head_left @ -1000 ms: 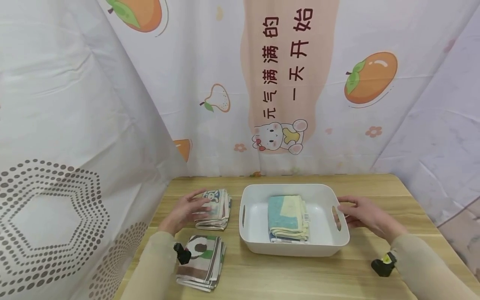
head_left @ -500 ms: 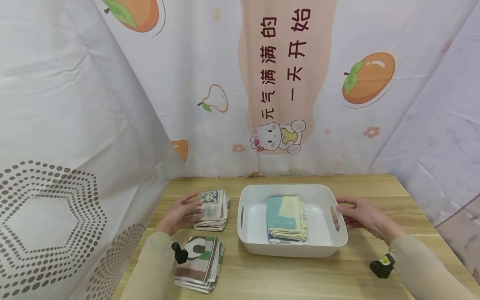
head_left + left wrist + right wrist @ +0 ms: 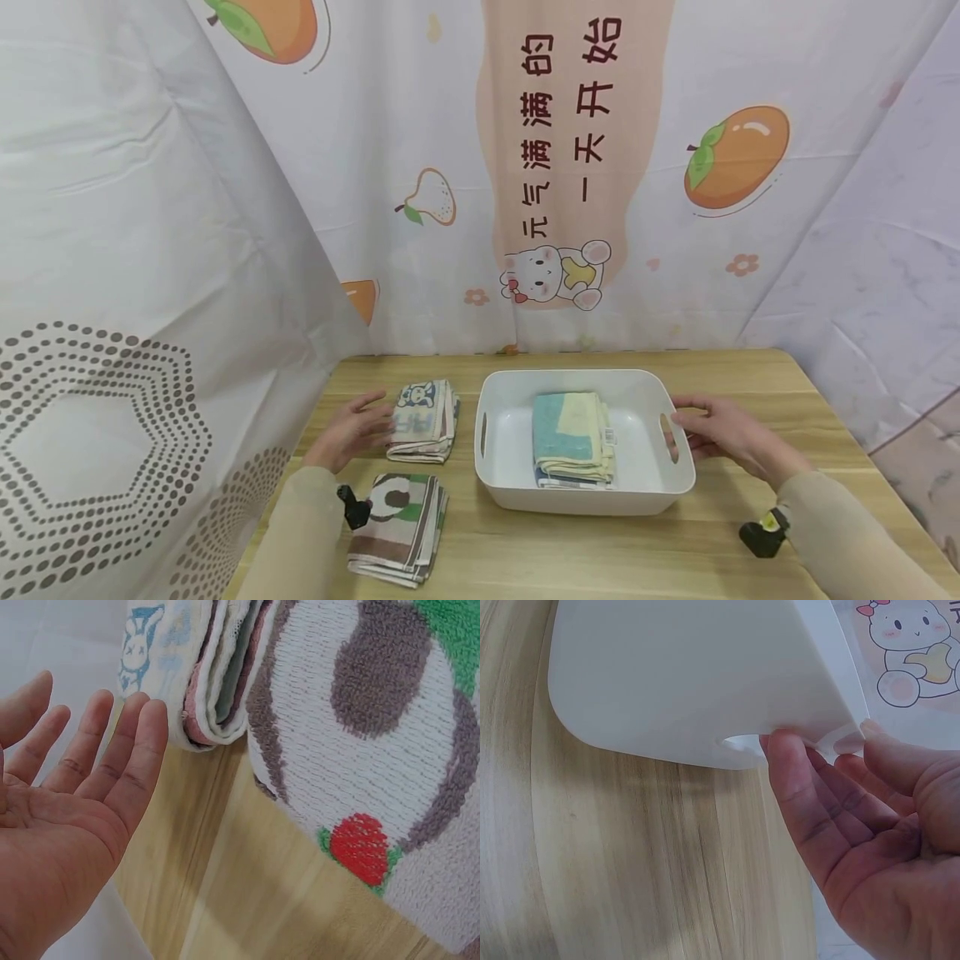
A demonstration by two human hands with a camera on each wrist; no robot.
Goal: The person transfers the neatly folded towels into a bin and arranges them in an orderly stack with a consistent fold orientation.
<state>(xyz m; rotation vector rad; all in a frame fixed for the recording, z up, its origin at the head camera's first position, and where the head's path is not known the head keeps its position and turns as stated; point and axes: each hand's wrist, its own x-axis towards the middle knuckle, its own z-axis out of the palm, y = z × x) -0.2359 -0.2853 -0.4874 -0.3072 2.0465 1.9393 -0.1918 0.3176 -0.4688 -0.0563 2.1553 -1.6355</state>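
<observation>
A white plastic basket (image 3: pixel 570 499) stands on the table, holding a folded blue and yellow towel (image 3: pixel 566 433) on top of another folded cloth. My right hand (image 3: pixel 723 429) grips its right end; in the right wrist view the fingers (image 3: pixel 791 769) reach into the handle hole and the thumb lies at the rim. To the basket's left is a folded cream towel (image 3: pixel 422 421) with a blue bunny. Just left of that towel, my left hand (image 3: pixel 351 433) has its fingers extended and holds nothing. Its palm (image 3: pixel 67 832) shows in the left wrist view.
Nearer on the left lies a folded brown, white and green towel (image 3: pixel 397 521), beside the left sleeve. A wooden table (image 3: pixel 570 558) carries everything. Printed curtains (image 3: pixel 420 275) hang behind it and along its sides. Each wrist bears a small black device (image 3: pixel 763 537).
My left hand has drawn back to the left, off the cream bunny towel, uncovering more of its print. The right hand keeps its place at the basket's handle. The view has shifted slightly.
</observation>
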